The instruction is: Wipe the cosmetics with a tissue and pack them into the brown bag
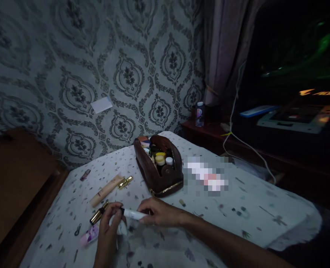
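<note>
In the head view, my right hand (160,212) pinches the lower end of a slim white tube (134,214) with a black cap. My left hand (110,219) is closed at the cap end, and a crumpled white wipe (122,227) hangs under its fingers. Left of that hand lie a black-and-gold cosmetic tube (99,213) and a pink-and-purple tube (89,235), the latter partly covered by the hand. Beyond them rest a long beige tube (106,190) and a gold lipstick-like tube (125,182). An unzipped brown cosmetic bag (146,175) holds several jars and packets.
A patterned white cloth (237,227) covers the bed-like surface. Right of the bag is a pixelated pink-and-white patch (206,176). A small pinkish item (85,175) lies far left. A bottle (199,114) stands on a side table, near a white cable (248,139). Patterned wall behind.
</note>
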### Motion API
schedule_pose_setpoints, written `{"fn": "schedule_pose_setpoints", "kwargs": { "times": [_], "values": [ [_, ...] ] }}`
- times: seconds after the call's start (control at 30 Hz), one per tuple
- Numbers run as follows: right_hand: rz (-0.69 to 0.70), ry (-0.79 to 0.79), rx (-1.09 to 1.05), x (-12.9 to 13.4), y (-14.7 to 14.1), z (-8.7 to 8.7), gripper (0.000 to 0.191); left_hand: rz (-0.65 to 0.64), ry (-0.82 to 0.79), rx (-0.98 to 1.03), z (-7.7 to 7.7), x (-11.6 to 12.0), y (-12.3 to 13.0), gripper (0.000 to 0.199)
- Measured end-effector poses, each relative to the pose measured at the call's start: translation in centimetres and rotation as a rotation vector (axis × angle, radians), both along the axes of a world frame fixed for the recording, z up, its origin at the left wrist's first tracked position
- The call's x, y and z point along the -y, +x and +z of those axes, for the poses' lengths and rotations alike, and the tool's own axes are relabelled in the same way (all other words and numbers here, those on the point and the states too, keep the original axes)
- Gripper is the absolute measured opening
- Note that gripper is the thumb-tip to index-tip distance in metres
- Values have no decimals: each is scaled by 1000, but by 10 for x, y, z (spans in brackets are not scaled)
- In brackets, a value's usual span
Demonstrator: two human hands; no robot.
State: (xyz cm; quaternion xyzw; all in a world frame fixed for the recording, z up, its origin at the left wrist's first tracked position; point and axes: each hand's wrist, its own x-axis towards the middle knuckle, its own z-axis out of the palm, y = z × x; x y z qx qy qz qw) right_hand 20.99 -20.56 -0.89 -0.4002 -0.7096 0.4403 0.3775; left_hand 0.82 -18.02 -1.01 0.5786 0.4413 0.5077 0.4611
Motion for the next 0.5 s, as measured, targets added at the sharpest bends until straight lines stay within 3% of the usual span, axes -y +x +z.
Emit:
{"fn": "schedule_pose_setpoints", "kwargs": {
  "times": [0.13,0.3,0.4,0.5],
  "values": [
    [-176,91,-81,5,25,39,21,-10,48,16,0,-1,3,42],
    [-489,164,-102,-7,84,98,32,8,23,-33,-1,-2,2,43],
    [-636,296,13,-25,116,115,33,-16,13,-61,-5,-2,1,43],
    [-678,306,60,-38,133,118,31,-25,7,-80,-5,-2,-1,43]
  ]
}}
